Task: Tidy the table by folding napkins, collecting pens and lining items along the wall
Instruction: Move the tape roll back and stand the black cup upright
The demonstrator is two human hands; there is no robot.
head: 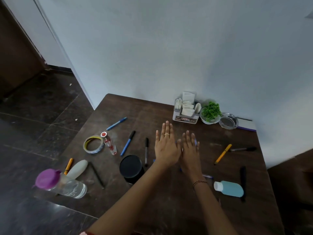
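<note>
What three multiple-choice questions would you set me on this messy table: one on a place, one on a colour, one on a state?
1. Where is the napkin holder? A. On the floor. B. By the wall, beside the green plant. C. Under the tape roll.
2. What colour is the cap of the water bottle? A. Red. B. Green. C. Purple.
3. How are the left hand and right hand? A. Flat, fingers straight. B. Gripping pens. C. Clenched fists.
Answers: B, holder and plant stand together at the wall; C, the cap is plainly purple; A, both hands are flat, holding nothing.

Dim, soft, wide-angle edge bending
</note>
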